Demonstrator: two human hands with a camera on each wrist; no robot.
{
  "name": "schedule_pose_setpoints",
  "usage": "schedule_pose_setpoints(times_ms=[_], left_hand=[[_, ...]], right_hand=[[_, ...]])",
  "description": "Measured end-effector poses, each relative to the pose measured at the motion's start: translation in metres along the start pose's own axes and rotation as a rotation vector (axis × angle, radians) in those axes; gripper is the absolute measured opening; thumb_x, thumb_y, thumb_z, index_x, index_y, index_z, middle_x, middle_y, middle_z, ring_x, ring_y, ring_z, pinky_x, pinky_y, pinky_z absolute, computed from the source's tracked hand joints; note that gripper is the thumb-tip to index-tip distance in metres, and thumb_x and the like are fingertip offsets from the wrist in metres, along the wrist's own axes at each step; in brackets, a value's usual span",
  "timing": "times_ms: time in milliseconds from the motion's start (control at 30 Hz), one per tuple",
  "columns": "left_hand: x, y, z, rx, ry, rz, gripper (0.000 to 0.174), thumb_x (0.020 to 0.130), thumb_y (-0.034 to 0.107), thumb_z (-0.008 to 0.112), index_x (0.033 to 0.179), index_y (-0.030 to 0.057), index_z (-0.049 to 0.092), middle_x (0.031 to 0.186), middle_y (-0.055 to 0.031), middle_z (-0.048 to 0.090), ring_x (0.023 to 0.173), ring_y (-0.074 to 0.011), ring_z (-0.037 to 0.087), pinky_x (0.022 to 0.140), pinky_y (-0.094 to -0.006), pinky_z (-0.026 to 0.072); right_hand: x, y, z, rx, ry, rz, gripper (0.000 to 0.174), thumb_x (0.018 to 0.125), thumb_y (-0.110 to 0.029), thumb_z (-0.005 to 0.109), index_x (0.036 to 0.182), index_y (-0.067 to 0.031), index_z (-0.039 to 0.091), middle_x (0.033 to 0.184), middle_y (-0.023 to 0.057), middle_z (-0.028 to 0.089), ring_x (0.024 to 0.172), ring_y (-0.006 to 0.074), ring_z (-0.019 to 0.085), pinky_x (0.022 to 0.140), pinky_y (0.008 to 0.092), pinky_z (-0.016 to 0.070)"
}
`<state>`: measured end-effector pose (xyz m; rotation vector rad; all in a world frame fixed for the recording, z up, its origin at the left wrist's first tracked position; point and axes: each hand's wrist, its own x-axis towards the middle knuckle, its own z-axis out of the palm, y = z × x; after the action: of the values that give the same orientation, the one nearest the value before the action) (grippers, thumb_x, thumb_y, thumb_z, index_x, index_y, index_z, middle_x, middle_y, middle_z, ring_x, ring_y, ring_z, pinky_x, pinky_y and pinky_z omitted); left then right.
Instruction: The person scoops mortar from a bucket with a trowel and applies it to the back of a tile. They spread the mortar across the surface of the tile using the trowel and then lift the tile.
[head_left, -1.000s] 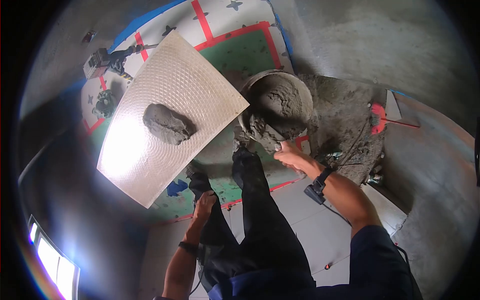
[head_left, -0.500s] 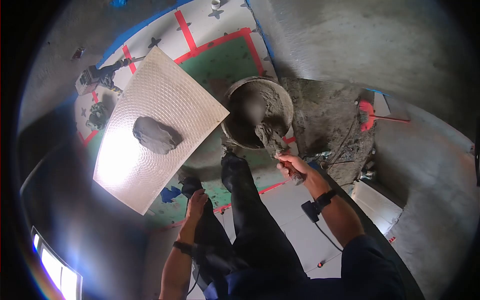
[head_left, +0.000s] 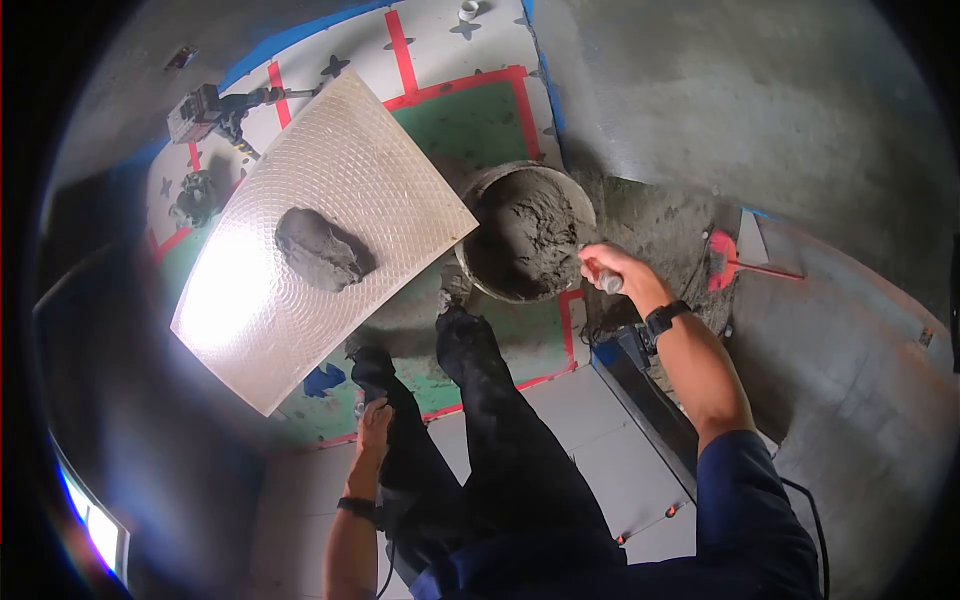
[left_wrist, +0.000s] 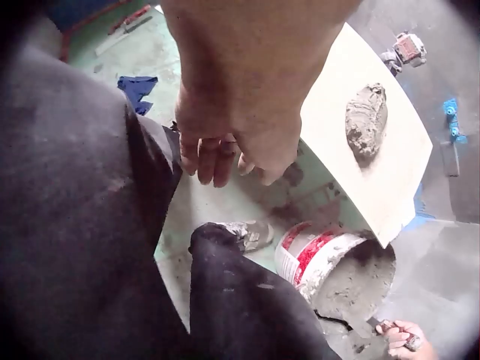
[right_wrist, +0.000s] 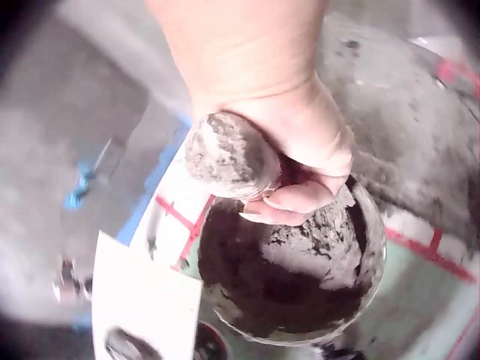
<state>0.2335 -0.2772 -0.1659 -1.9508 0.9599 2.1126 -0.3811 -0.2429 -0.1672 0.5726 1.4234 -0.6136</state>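
Note:
My right hand grips the mortar-caked handle of a trowel at the right rim of a bucket. The handle end points back from the bucket, and in the right wrist view the hand hides the blade. Grey mortar lies thick inside the bucket. My left hand is by the left knee, fingers hanging loosely and holding nothing. Ahead on the left, a large tile lies with its ridged back up and a corner close to the bucket. A lump of mortar sits on its middle.
A power tool and a crumpled green bundle lie beyond the tile. A blue cloth is on the green floor near the left foot. Rubble and a red long-handled tool lie right of the bucket, near the wall.
My right hand has moved forward and up to the bucket's right rim with the trowel, which earlier showed mortar on its blade at the near rim. My left hand stays by the knee.

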Motion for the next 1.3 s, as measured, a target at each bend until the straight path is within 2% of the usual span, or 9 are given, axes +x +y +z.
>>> schedule_pose_setpoints(times_ms=[200,233,400,433,667,867,967,1100,1300], left_hand=[[0.003,-0.022,0.0,0.043,0.014,0.052,0.036,0.093,0.019,0.062,0.121,-0.0039,0.059,0.098,-0.0089,0.065,0.086,-0.0139,0.06,0.077,-0.0263,0.0486],[0.006,-0.023,0.005,0.056,0.007,0.074,0.036,0.093,0.02,0.062,0.12,-0.0038,0.06,0.099,-0.0094,0.066,0.087,-0.0144,0.061,0.077,-0.0265,0.0488],[0.012,-0.039,0.032,-0.024,-0.008,0.094,0.037,0.093,0.021,0.063,0.12,-0.0036,0.059,0.098,-0.0093,0.066,0.087,-0.0151,0.061,0.077,-0.0271,0.049],[0.013,-0.041,0.035,0.01,-0.025,0.095,0.038,0.093,0.022,0.063,0.12,-0.0037,0.059,0.097,-0.0094,0.067,0.086,-0.0151,0.061,0.077,-0.0273,0.0491],[0.009,-0.049,0.049,-0.006,-0.081,0.083,0.037,0.093,0.022,0.062,0.12,-0.0034,0.059,0.094,-0.0094,0.066,0.083,-0.0136,0.061,0.073,-0.0267,0.0486],[0.03,-0.057,0.037,0.116,-0.048,0.048,0.034,0.094,0.021,0.062,0.117,-0.003,0.059,0.095,-0.0098,0.066,0.081,-0.0143,0.062,0.072,-0.0266,0.05],[0.062,-0.085,0.037,0.347,-0.093,0.353,0.034,0.095,0.025,0.061,0.123,0.0046,0.059,0.092,-0.0049,0.065,0.078,-0.0113,0.06,0.068,-0.0243,0.0478],[0.056,0.026,0.081,-0.084,-0.092,0.057,0.037,0.096,0.033,0.061,0.123,0.0075,0.058,0.105,-0.0084,0.067,0.093,-0.018,0.064,0.084,-0.0326,0.05],[0.133,0.079,0.068,-0.677,-0.016,-0.093,0.055,0.098,0.042,0.054,0.139,0.008,0.042,0.136,-0.0152,0.051,0.115,-0.0288,0.057,0.097,-0.042,0.0478]], right_hand=[[-0.017,-0.072,0.075,-1.48,0.256,-0.27,0.009,0.08,-0.009,0.06,0.073,-0.0046,0.054,0.066,0.0149,0.061,0.046,0.024,0.058,0.043,0.0412,0.0462],[-0.018,-0.078,0.091,-1.49,0.255,-0.275,0.009,0.08,-0.009,0.06,0.073,-0.0046,0.054,0.066,0.0149,0.061,0.046,0.024,0.058,0.043,0.0412,0.0462],[-0.005,-0.068,0.136,-2.331,0.304,-0.757,0.018,0.078,-0.01,0.061,0.091,-0.0049,0.073,0.091,0.0149,0.073,0.08,0.0315,0.071,0.063,0.04,0.0549],[-0.001,-0.067,0.143,-2.43,0.269,-0.634,0.022,0.079,-0.013,0.062,0.096,-0.0067,0.074,0.091,0.0107,0.074,0.086,0.0279,0.072,0.068,0.0391,0.0554],[0.0,-0.038,0.145,-2.64,0.276,-0.695,0.019,0.081,-0.01,0.064,0.097,-0.006,0.073,0.09,0.0074,0.074,0.083,0.0227,0.072,0.065,0.0346,0.0547],[0.011,-0.013,0.113,-2.733,0.287,-0.938,0.038,0.086,-0.011,0.06,0.124,-0.0034,0.059,0.083,0.0045,0.073,0.076,0.0169,0.071,0.059,0.0321,0.0502],[-0.004,0.003,0.086,-2.566,0.224,-0.882,0.035,0.081,-0.012,0.064,0.115,-0.0017,0.061,0.081,0.0089,0.072,0.078,0.0234,0.07,0.061,0.0353,0.0506],[-0.043,0.015,0.081,-2.177,0.293,-0.623,0.027,0.083,-0.014,0.059,0.105,0.0008,0.061,0.083,0.0154,0.071,0.084,0.0309,0.07,0.064,0.0401,0.0516],[-0.03,0.056,0.075,-1.81,0.321,-0.657,0.027,0.093,-0.021,0.051,0.111,-0.0019,0.056,0.089,0.0218,0.07,0.086,0.0386,0.069,0.074,0.0507,0.0532]])
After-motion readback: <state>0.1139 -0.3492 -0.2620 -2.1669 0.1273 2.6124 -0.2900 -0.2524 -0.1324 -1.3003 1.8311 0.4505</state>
